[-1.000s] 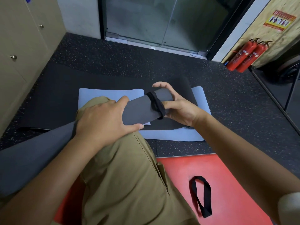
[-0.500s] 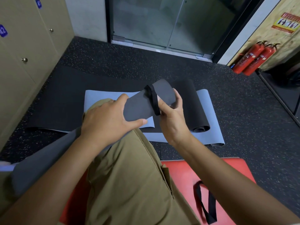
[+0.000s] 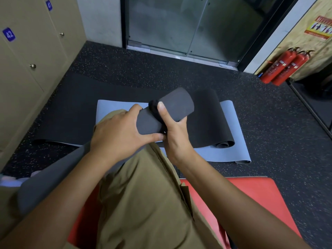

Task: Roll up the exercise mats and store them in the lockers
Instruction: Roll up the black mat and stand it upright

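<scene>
A rolled mat (image 3: 172, 106), dark grey and matte with a smooth foam surface, is held across the person's raised knee, its free end pointing up and away toward the glass door (image 3: 181, 26). The roll is long: its other end runs down to the lower left, under the left forearm. A black strap (image 3: 154, 110) is looped round the roll near the upper end. The left hand (image 3: 116, 130) is clamped on the roll from above, fingers over the top and thumb underneath along its lower edge. The right hand (image 3: 175, 133) is closed round the roll just beside the left hand, its thumb pressed flat on the strap and its fingers curled beneath. On the speckled black floor (image 3: 269, 123) beyond the knee, two more mats are spread: a light blue-grey mat (image 3: 231, 133) lying flat, and over it a black mat (image 3: 75, 108), longer, with its right end curled into a loose roll. A red pad (image 3: 251, 203) lies under the person's legs at the lower right. Beige lockers (image 3: 27, 51) with small knobs and blue number tags, 41 and 42, are ranged along the left wall, all doors closed. Two red fire extinguishers (image 3: 283, 67) lean against the right wall.
</scene>
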A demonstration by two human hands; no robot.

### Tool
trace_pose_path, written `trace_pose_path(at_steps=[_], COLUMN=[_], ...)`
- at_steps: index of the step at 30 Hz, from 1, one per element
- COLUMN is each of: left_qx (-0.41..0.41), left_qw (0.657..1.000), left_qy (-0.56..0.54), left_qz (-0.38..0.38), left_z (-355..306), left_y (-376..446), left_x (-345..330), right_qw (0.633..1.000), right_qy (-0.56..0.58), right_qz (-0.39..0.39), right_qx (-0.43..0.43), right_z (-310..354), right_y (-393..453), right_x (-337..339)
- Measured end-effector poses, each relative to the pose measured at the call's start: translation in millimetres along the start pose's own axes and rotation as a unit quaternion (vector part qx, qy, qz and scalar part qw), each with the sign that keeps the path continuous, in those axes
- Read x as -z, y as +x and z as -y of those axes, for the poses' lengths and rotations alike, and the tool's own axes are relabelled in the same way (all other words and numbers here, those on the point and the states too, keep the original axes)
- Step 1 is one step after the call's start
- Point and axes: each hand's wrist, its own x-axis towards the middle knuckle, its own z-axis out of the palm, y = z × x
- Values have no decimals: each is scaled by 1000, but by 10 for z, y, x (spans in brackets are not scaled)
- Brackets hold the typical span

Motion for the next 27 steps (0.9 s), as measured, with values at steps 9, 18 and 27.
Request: trace_pose_path(at_steps=[9,18,27], left_qx=[23,21,-22], left_qw=[993,983,997], left_qy=[-113,-182,-68], left_qz=[0,12,-5], left_z=[186,314,462], left_y=[43,52,198], left_x=[28,121,513], right_qw=[992,975,985], right_qy=[-97,-150,-67], right_qz=[76,161,153], right_qx=[6,13,34], right_z=[104,164,500], right_y=[21,91,400], right_x=[203,107,-217])
